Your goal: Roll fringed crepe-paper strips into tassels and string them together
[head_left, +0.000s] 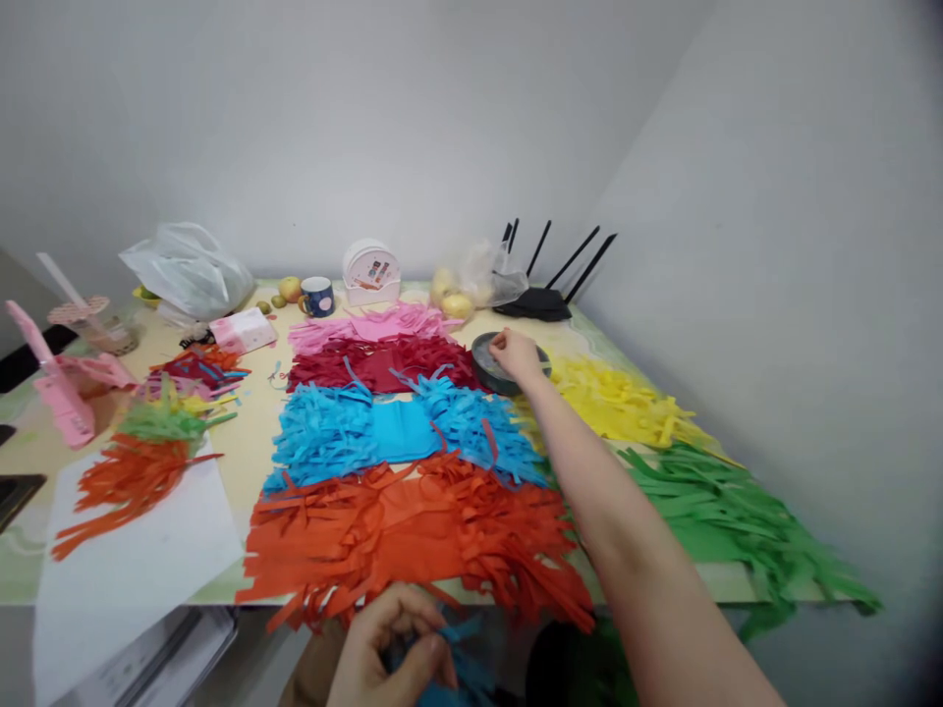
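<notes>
My left hand [394, 643] is at the near table edge, its fingers curled around a piece of blue fringed paper [464, 668] that hangs below the tabletop. Stretched forward, my right hand [514, 353] has its fingertips pinched together over a dark round dish [487, 371]; whatever is between them is too small to make out. Cut-fringe paper lies in rows before me: orange-red [416, 530], blue [402, 430], dark red [379, 368] and pink [398, 322]. To the right of the dish are yellow fringe [619, 398] and green fringe [707, 501].
At left, mixed fringe scraps [158, 427] lie partly on a white sheet [147, 550] overhanging the edge, near a pink stand [55, 383] and a drink cup [103, 329]. Along the wall are a plastic bag [192, 270], a mug [318, 296] and a black router [537, 304].
</notes>
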`<state>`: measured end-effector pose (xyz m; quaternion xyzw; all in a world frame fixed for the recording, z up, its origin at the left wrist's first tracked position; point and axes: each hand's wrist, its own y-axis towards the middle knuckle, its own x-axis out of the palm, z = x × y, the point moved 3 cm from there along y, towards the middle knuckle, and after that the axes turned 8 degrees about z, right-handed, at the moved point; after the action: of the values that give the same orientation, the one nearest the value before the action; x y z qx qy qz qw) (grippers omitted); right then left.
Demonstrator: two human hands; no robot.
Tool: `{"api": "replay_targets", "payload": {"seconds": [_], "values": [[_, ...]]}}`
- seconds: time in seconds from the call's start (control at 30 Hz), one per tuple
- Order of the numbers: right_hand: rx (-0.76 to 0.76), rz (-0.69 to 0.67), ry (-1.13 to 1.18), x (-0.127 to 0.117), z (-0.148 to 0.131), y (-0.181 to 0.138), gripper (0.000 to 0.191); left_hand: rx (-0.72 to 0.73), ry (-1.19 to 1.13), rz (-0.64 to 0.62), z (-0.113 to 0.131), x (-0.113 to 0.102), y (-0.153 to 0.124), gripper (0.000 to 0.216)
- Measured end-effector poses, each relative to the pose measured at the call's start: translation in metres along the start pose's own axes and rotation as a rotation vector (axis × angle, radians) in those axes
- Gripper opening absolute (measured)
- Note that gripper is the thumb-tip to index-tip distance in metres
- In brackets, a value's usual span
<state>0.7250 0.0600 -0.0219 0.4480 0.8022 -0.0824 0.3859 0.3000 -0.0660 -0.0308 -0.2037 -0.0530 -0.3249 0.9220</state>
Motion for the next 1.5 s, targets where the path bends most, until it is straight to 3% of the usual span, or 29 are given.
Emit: {"api": "replay_targets", "payload": {"seconds": [0.13, 0.27, 0.37, 0.43, 0.57, 0.67, 0.8, 1.13, 1.23, 1.37, 1.5], "values": [[-0.059, 0.025, 0.268, -0.026, -0.022, -0.058, 0.024, 0.107, 0.035, 0.077, 0.007, -0.008, 0.004, 0.034], [-0.116, -0.087, 0.666, -0.040, -0.049, -0.160, 0.030, 0.163, 0.001, 0.091, 0.017, -0.010, 0.004, 0.027], [-0.019, -0.257, 0.979, -0.039, -0.067, -0.237, 0.021, 0.263, -0.002, 0.156, 0.027, -0.011, 0.003, 0.021], [0.050, -0.313, 1.033, -0.037, -0.078, -0.277, 0.019, 0.340, 0.037, 0.214, 0.032, -0.014, 0.002, 0.018], [0.174, -0.410, 1.067, -0.031, -0.097, -0.326, 0.024, 0.469, 0.186, 0.311, 0.039, -0.022, -0.009, 0.014], [0.243, -0.487, 1.131, -0.028, -0.107, -0.344, 0.027, 0.514, 0.215, 0.309, 0.042, -0.024, -0.021, 0.013], [0.243, -0.468, 1.164, -0.026, -0.111, -0.356, 0.028, 0.566, 0.233, 0.317, 0.045, -0.025, -0.034, 0.011], [0.089, -0.406, 0.950, -0.036, -0.114, -0.370, 0.019, 0.799, 0.621, 0.285, 0.050, -0.033, -0.049, 0.011], [0.034, -0.417, 0.891, -0.041, -0.117, -0.367, 0.019, 0.806, 0.622, 0.306, 0.046, -0.034, -0.051, 0.010], [0.024, -0.386, 0.896, -0.043, -0.116, -0.365, 0.021, 0.756, 0.576, 0.244, 0.043, -0.034, -0.052, 0.015], [0.025, -0.426, 0.888, -0.037, -0.114, -0.369, 0.023, 0.741, 0.549, 0.299, 0.041, -0.035, -0.053, 0.011]]}}
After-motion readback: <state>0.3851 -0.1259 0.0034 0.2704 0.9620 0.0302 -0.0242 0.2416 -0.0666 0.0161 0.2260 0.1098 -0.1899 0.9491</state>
